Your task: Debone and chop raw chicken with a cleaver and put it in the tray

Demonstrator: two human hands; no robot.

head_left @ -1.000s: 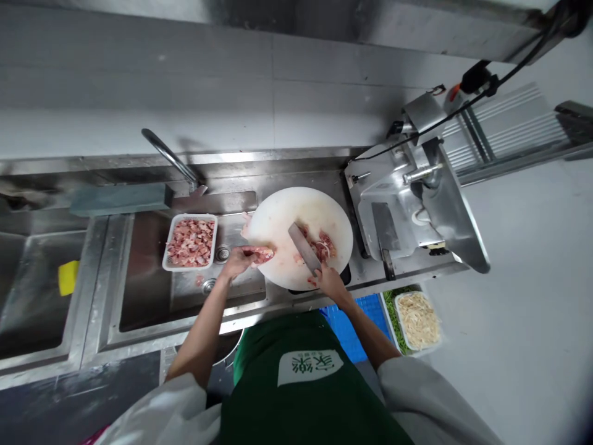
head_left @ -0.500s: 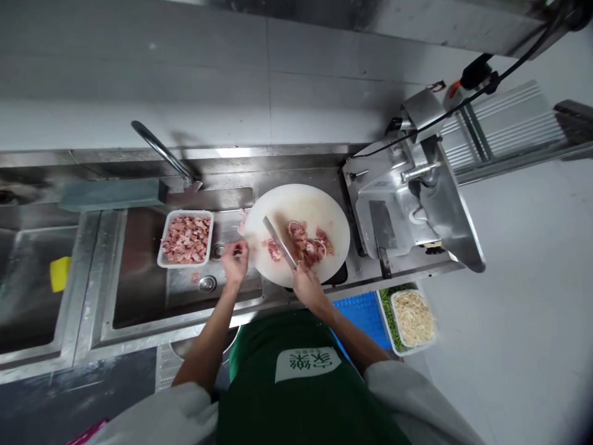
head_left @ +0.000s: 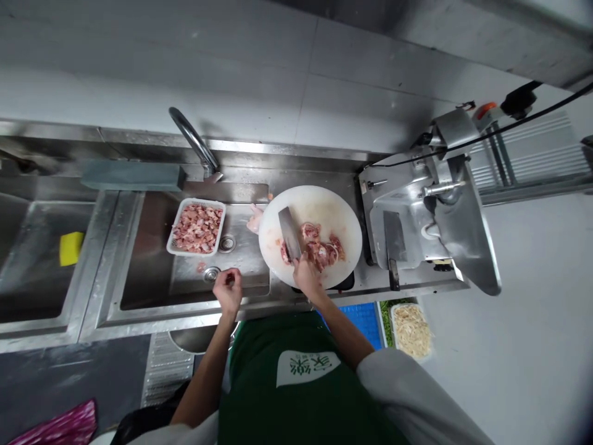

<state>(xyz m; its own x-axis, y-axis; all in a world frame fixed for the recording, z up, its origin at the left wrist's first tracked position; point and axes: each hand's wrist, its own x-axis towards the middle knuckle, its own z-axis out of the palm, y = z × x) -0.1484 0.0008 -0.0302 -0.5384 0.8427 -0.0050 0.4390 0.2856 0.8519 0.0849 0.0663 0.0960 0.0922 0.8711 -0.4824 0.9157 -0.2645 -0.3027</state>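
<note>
Wearing a green apron (head_left: pixel 259 395), person stands at six o'clock to a round white board (head_left: pixel 319 204) (clock read from the board's centre, twelve toward the wall). Left hand (head_left: pixel 228 290) at eight, above the near side of a steel sink (head_left: pixel 148 266), fingers curled in toward the thumb; cannot tell whether the tips meet. Right hand (head_left: pixel 306 276) at the board's near edge, fingers wrapped round the handle of a cleaver (head_left: pixel 289 230), blade pointing toward eleven. Meat pieces (head_left: pixel 320 252) on the board, clustered on the blade's three o'clock side; a smaller piece (head_left: pixel 284 251) on its nine o'clock side, touching or just beside, cannot tell which. At nine, in the sink, a white basket (head_left: pixel 173 249) filled with chopped meat (head_left: pixel 198 227). At three, a metal slicer (head_left: pixel 467 228), second cleaver (head_left: pixel 395 237) lying at its near side, handle toward six. Farther off, a curved tap (head_left: pixel 194 141) between ten and eleven; grey wall (head_left: pixel 259 93) at twelve.
</note>
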